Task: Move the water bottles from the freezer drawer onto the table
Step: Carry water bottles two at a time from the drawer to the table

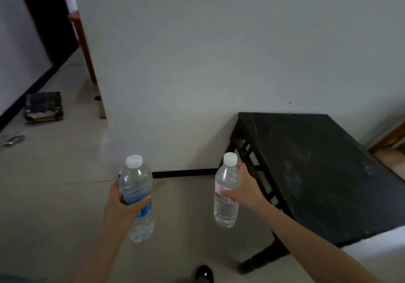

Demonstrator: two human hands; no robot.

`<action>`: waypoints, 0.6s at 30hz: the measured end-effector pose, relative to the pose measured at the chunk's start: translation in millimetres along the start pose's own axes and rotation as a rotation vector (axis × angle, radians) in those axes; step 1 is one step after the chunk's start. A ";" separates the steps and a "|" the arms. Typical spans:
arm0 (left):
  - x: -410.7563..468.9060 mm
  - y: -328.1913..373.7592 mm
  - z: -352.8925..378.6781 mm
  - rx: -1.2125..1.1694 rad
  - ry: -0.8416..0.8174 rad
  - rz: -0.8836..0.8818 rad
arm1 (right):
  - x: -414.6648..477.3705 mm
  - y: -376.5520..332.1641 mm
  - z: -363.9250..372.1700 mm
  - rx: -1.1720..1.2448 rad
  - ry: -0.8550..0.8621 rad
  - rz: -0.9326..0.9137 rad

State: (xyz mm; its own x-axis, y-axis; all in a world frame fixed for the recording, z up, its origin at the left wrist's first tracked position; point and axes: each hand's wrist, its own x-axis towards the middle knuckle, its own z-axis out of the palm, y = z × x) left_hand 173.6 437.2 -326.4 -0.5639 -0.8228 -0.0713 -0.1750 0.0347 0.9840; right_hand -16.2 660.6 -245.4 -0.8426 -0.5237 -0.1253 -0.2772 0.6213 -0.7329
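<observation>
My left hand (122,206) grips a clear water bottle with a blue label (137,186) around its middle, held upright above the floor. My right hand (243,188) grips a second clear water bottle with a red and white label (225,208), also upright, just left of the table's edge. Both bottles have white caps. The black table (317,173) stands against the white wall at the right, with a dusty top. The freezer drawer is out of view.
A white wall (219,52) fills the view ahead. At the left a corridor opens with a brown door frame (84,48), a dark flat box (43,107) on the floor and a small grey object (14,140). A black shoe (203,274) shows below.
</observation>
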 end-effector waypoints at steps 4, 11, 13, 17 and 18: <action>28.1 10.0 55.2 0.002 -0.096 0.010 | 27.1 29.3 -36.4 0.019 0.113 0.081; 87.4 46.9 178.6 -0.020 -0.222 0.090 | 93.6 94.4 -112.2 0.051 0.239 0.134; 102.9 60.1 215.1 -0.005 -0.250 0.131 | 116.8 110.3 -133.0 0.065 0.276 0.146; 126.3 81.3 285.3 -0.027 -0.299 0.161 | 162.4 141.4 -180.8 0.054 0.276 0.166; 130.0 84.0 300.0 -0.030 -0.300 0.157 | 171.5 146.6 -193.1 0.041 0.278 0.163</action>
State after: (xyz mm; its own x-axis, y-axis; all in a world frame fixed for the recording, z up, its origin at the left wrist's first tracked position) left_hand -156.6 503.3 -302.0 -0.7951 -0.6051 0.0407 -0.0463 0.1275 0.9908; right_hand -290.5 774.4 -245.2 -0.9698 -0.2365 -0.0599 -0.1141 0.6570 -0.7452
